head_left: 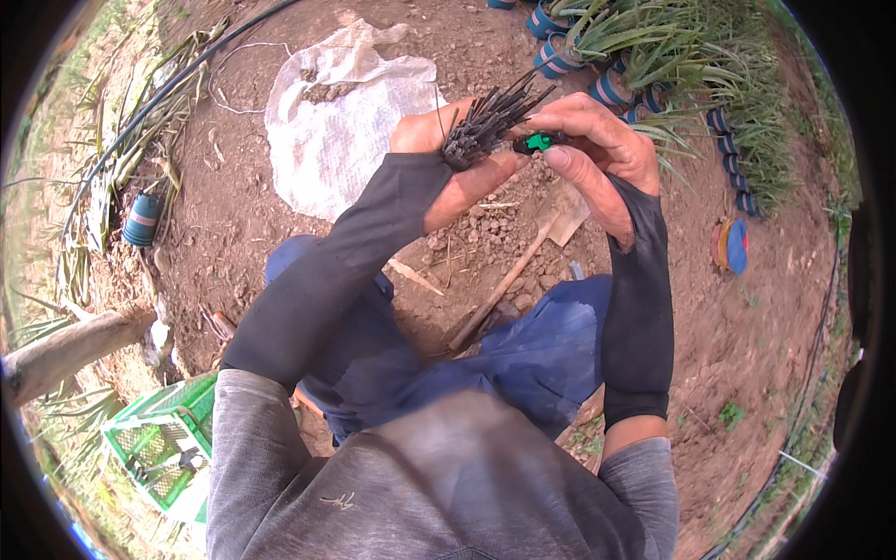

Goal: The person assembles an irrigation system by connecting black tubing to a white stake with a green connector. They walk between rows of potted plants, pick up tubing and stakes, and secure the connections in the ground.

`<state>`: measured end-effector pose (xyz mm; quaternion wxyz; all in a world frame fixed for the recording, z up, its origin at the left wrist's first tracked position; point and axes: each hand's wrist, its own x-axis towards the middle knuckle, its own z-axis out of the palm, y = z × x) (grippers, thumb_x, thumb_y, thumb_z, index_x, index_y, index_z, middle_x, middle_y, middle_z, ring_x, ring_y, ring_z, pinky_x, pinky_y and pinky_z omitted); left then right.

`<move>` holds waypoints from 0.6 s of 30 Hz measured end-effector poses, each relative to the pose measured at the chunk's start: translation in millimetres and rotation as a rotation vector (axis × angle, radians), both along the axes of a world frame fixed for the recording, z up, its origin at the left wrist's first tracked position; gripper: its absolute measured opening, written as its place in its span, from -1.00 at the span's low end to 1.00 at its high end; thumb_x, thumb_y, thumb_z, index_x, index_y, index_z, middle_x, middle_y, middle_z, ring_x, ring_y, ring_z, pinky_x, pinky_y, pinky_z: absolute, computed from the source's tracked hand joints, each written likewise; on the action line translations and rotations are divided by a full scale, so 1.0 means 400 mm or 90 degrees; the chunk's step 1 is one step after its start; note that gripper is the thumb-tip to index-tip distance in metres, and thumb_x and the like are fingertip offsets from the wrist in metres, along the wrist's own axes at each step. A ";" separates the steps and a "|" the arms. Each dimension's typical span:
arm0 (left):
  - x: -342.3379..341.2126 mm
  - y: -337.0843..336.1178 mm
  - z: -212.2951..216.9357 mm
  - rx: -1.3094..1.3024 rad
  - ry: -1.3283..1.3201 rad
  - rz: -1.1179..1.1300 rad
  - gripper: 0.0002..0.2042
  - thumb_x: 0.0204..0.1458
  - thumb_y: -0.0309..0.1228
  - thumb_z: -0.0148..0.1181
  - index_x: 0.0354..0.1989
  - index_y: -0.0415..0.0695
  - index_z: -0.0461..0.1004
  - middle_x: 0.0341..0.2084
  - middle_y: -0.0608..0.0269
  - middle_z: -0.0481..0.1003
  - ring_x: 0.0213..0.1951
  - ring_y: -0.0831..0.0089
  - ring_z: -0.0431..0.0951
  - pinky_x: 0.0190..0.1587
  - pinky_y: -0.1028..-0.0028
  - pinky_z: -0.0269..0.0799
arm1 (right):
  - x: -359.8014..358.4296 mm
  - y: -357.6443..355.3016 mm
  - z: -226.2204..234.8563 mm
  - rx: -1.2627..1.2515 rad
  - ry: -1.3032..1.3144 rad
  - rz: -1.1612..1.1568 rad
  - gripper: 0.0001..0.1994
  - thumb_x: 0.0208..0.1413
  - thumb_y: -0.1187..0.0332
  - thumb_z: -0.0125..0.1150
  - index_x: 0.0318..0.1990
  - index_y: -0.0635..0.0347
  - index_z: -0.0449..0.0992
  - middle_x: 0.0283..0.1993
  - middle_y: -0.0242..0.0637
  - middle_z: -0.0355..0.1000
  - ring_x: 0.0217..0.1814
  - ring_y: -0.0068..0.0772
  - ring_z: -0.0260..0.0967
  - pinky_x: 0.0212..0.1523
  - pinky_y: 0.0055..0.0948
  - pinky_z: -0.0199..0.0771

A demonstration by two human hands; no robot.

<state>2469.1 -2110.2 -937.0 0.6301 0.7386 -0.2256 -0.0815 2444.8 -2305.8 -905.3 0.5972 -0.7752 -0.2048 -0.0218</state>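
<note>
A bundle of thin black strips or stalks is gripped in my left hand, its loose ends fanning up and to the right. Between the thumb and fingers of my right hand is a small black-and-green piece; its exact kind is too small to make out. The tips of my left thumb and fingers come close to this piece, and I cannot tell whether they touch it. Both hands are raised in front of me above the soil. Below them, a wooden-handled tool with a flat blade lies between my knees.
A white woven sheet with some soil on it is spread ahead. Blue pots with long-leaved plants line the far right. Round coloured objects lie at right. Leftward are a green crate, a wooden post and a dark hose.
</note>
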 end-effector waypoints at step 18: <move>0.016 -0.002 -0.013 0.013 -0.016 0.046 -0.71 -0.08 -0.23 0.29 -0.24 -0.13 0.50 -0.71 0.33 0.42 -0.60 0.56 0.43 -0.50 0.51 0.33 | -0.009 0.017 -0.011 0.092 0.101 -0.090 -0.76 0.03 0.53 0.20 -0.10 0.27 0.50 -0.21 -0.36 0.45 -0.14 -0.56 0.36 -0.09 -0.56 0.35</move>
